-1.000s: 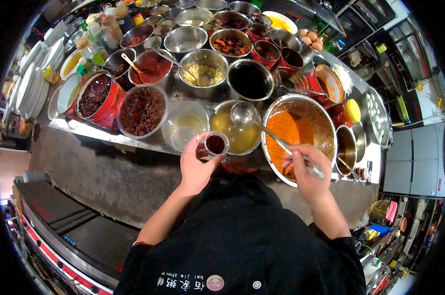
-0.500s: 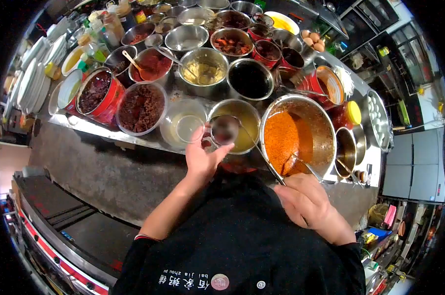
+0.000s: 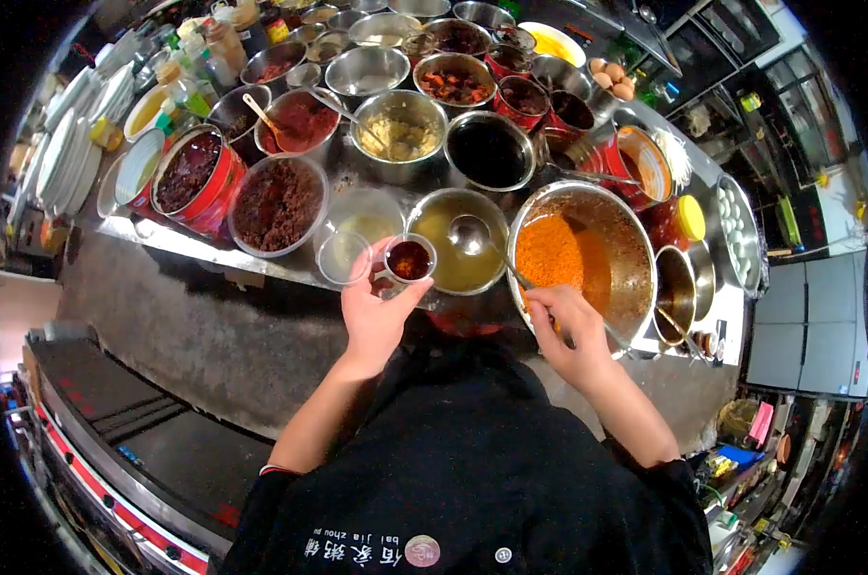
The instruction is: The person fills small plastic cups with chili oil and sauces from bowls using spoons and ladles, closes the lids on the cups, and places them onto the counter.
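Observation:
A small clear cup (image 3: 410, 259) with dark red sauce and reddish bits is held by my left hand (image 3: 378, 321), thumb and fingers around its sides. A clear round cup or lid (image 3: 341, 259) shows beside those fingers, in front of a clear plastic tub (image 3: 369, 208); whether my hand holds it too I cannot tell. My right hand (image 3: 573, 331) is closed around the handle of a ladle (image 3: 470, 235). The ladle's bowl is over a metal pot of yellowish liquid (image 3: 458, 273), just right of the cup. Below my right hand stands a large pot of orange sauce (image 3: 554, 254).
Behind stand a bowl of black liquid (image 3: 490, 151), a bowl of chopped yellowish food (image 3: 400, 129) and a tub of dark brown paste (image 3: 279, 206). A red can (image 3: 199, 182) is at the left, and a jar with a yellow lid (image 3: 690, 218) at the right.
The ladle's bowl has moved right and slightly up, away from the cup. My left hand has shifted left with the cup, and its dark red contents now show clearly. My right hand has risen.

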Available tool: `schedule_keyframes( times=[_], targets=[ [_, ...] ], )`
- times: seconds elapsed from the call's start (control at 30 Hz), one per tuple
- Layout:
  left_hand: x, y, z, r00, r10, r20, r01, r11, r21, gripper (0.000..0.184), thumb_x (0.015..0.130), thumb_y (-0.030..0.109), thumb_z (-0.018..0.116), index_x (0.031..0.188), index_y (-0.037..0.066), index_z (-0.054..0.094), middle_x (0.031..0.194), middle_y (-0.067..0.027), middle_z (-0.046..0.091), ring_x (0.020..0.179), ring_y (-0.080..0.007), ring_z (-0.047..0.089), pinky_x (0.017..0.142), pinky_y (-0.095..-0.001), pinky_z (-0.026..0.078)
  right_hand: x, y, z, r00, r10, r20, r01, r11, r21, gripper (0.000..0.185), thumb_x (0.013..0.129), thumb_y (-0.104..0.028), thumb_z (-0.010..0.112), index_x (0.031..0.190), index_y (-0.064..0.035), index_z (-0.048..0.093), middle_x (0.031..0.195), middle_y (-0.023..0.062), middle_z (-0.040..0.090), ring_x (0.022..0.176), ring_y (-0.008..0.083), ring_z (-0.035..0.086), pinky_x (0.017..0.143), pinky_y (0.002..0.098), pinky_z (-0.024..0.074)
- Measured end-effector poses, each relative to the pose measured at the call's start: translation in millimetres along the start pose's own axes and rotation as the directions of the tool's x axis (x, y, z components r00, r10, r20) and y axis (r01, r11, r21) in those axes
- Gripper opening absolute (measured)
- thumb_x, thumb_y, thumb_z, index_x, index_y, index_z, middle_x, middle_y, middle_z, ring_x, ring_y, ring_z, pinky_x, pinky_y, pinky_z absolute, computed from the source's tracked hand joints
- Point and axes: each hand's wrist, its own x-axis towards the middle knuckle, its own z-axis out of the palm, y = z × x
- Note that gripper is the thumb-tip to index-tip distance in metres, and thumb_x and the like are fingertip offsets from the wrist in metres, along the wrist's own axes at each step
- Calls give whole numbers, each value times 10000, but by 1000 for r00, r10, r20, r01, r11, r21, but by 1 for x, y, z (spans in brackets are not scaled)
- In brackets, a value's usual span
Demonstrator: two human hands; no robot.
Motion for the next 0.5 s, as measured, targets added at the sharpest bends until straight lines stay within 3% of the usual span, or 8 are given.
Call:
schedule_keyframes(
  times=[0.2,0.37,0.5],
  targets=[
    [-2,0,-6,1000,-16,-17,16,1000,26,502,709,-15,700,1167,15,498,1070,-48,571,983,-127,553,851,-257,437,1,-6,-2,1000,5,8,-4,1000,-30,155,786,58,585,939,35,584,824,152,604,746,271,608,656,308,481],
    [0,-14,-8,1000,-1,-21,4,989,149,514,697,-16,705,1167,14,501,1073,-47,576,974,-130,559,820,-264,457,1,-20,-13,981,146,-126,-134,986,99,129,784,72,580,905,31,600,811,140,625,670,215,621,636,284,488],
    [4,-4,-4,998,-51,-22,55,960,275,525,685,-3,722,1165,18,508,1078,-52,581,965,-135,567,811,-266,463,1,-40,-26,997,70,-36,-64,987,145,205,747,100,591,938,26,602,801,134,619,666,225,620,637,297,491]
  ],
)
